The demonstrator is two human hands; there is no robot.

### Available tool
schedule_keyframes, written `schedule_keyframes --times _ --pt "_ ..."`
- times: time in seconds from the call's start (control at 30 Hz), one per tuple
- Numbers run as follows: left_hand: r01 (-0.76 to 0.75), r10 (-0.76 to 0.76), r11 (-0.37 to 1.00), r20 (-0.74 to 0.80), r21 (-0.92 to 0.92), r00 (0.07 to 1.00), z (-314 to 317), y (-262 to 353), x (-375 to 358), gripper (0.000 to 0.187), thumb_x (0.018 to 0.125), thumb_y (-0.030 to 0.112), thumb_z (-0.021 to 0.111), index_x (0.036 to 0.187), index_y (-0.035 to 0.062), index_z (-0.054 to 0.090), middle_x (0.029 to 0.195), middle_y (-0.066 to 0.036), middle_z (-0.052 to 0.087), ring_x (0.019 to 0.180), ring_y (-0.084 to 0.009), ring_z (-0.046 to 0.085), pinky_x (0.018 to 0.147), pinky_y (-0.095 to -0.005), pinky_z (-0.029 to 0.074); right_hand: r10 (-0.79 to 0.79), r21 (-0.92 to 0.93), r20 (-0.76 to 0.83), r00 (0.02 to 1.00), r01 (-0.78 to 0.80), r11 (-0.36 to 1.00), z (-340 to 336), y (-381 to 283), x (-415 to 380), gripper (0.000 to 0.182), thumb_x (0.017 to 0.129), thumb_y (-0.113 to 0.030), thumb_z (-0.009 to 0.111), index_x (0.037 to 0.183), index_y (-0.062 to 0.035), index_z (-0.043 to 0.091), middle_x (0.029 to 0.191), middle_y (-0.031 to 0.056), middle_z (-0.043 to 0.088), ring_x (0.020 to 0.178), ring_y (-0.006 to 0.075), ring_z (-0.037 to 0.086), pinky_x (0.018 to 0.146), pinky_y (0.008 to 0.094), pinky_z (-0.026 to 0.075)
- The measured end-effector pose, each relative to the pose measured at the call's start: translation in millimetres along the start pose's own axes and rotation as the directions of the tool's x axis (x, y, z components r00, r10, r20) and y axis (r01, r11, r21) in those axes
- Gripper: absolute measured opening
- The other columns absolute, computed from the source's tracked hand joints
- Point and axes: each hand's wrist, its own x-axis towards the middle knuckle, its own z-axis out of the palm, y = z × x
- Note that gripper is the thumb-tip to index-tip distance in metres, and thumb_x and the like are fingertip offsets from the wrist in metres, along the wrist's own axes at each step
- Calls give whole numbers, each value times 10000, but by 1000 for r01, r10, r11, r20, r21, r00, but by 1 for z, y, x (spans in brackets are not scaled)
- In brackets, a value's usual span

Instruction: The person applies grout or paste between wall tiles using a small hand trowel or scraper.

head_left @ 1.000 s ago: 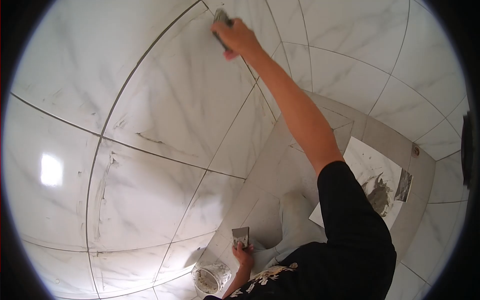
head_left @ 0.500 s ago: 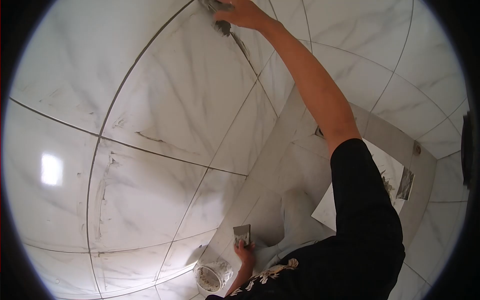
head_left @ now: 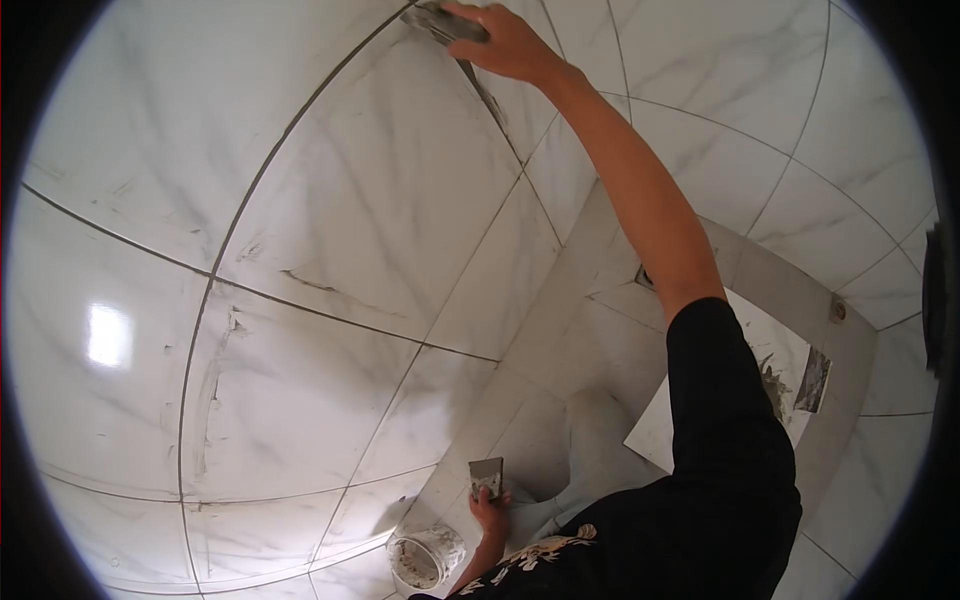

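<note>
At the top of the head view, my right hand point(head_left: 512, 45) is wrapped round a grey, grout-smeared putty knife point(head_left: 447, 24), its blade against the marbled white wall tile point(head_left: 370, 170). Dark wet grout point(head_left: 484, 96) lies along the joint just below that blade. Low in the view, my left hand point(head_left: 489, 512) grips a second putty knife point(head_left: 486, 471) by its lower end, blade upward with some grey paste on it. Beside this hand stands a tub point(head_left: 448, 545) with paste-coated walls.
A white board point(head_left: 650, 420) with grey paste on it lies on the grey floor point(head_left: 530, 400), partly behind my right arm. A dark textured piece point(head_left: 813, 381) is at its edge. A black object point(head_left: 933, 300) stands at the far right.
My right hand and its putty knife have shifted slightly, and the blade now lies flatter across the joint. Dark paste seen under the blade no longer shows there. My left hand stays put.
</note>
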Motion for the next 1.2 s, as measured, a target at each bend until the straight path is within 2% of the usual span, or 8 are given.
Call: schedule_keyframes --times 0.07,0.3,0.5,0.73,0.8,0.87,0.93,1.2 --pt "-8 8 1000 20 -23 1000 -1 -2 2 327 943 241 580 1195 67 466 909 -156 645 658 -280 667 548 -354 537 -75 -127 -39 996 70 989 1 -3 22 759 816 -315 730 1483 -90 446 1154 249 538 1034 351 566 950 406 464" --pt "-10 11 997 19 -71 1000 -2 -6 3 318 948 253 573 1184 69 466 888 -141 655 629 -267 674 531 -344 548 94 -432 75 993 -53 900 1 28 -11 654 818 -383 703 1437 -255 534 1119 134 589 1026 230 568 888 370 469" --pt "7 -7 998 5 -64 1000 0 -2 2 333 946 254 576 1197 70 459 898 -137 655 630 -268 671 534 -352 550 259 108 -24 966 -255 961 -5 -22 4 766 822 -501 651 1415 -37 509 977 164 705 943 296 693 844 408 550" --pt "-35 36 997 7 -68 999 -5 -8 5 339 941 247 584 1199 65 462 916 -136 656 630 -279 671 540 -358 555 165 -192 -300 939 -229 954 63 -11 2 813 805 -523 685 1405 -1 515 803 76 686 623 185 656 636 307 550" --pt "-36 36 996 0 -85 999 -1 -7 4 334 941 243 584 1197 64 466 918 -136 656 630 -279 670 539 -356 555 395 41 137 908 -404 914 9 -42 -12 838 779 -534 718 1382 16 527 850 108 696 608 229 660 700 335 569" --pt "-10 12 997 35 -75 999 -4 -4 4 323 940 232 588 1186 60 470 920 -139 655 636 -285 674 535 -358 557 457 -41 100 884 -456 889 -10 -40 -2 821 767 -523 737 1369 2 548 1018 153 685 833 260 686 873 369 546" --pt "-6 7 998 24 -67 1000 -3 -4 2 318 941 231 587 1183 62 471 917 -138 655 637 -283 675 534 -355 556 -133 -147 -234 963 100 984 -18 -14 28 732 743 -451 716 1374 -102 590 1222 175 611 1127 267 595 980 397 483" --pt "3 -5 998 -33 -67 999 -5 -6 3 312 949 248 584 1181 69 474 883 -130 661 639 -265 676 526 -343 552 -142 -301 121 983 172 938 -20 -10 54 700 772 -334 756 1419 -161 551 1136 235 534 1017 345 565 932 404 473"
